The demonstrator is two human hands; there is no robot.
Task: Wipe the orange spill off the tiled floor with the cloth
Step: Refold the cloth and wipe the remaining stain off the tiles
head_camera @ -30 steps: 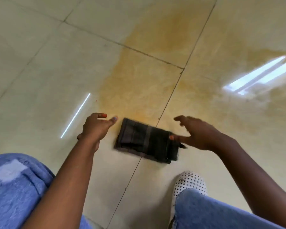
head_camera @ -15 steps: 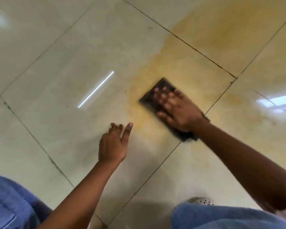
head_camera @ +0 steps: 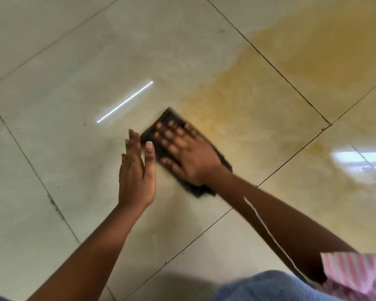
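A dark folded cloth [head_camera: 223, 158] lies flat on the tiled floor at the left edge of the orange spill [head_camera: 269, 98]. My right hand [head_camera: 186, 152] presses down on the cloth with spread, straight fingers and covers most of it; it is motion-blurred. Just left of the cloth, my left hand [head_camera: 137, 170] rests edge-on at the floor with straight fingers and holds nothing; its thumb is close to the cloth's near-left corner. The orange film spreads from the cloth up to the right across several tiles.
Glossy cream tiles [head_camera: 63, 105] with dark grout lines fill the view, with a bright light reflection [head_camera: 125, 102] left of the cloth. My blue-jeaned knee [head_camera: 269, 285] and a pink striped sleeve [head_camera: 356, 272] sit at the bottom right.
My right hand went from reaching for the cloth to pressing on it, then slid it left to the spill's edge. My left hand moved from the floor nearby to right beside the cloth.
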